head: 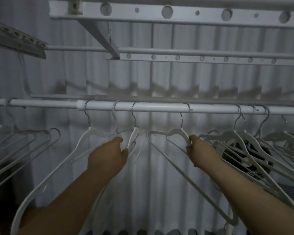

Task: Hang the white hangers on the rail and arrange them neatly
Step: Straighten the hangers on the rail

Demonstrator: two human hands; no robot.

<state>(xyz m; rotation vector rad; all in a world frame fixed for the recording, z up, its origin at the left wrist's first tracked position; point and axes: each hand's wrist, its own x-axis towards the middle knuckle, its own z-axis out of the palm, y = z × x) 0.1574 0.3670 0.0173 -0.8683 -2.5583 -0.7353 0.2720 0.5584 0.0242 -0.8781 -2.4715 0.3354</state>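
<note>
white plastic hangers (98,133) hang mid-frame on the rail (143,106); my left hand (109,155) pinches one shoulder, my right hand (200,150) grips another hanger (173,133). i'd slide both hooks along gently, keeping the spacing even

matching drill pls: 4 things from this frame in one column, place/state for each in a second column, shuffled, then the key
Things:
1. left hand
2. right hand
3. rail
4. dark round object

Places/states:
A. behind the bunched hangers on the right
B. horizontal, carrying metal hooks along its length
C. gripping the shoulder of the hanger whose hook sits near the rail's middle
D. closed on hangers hooked left of centre

Pairs: 1-D, 2-C, 3-B, 4-A
</note>
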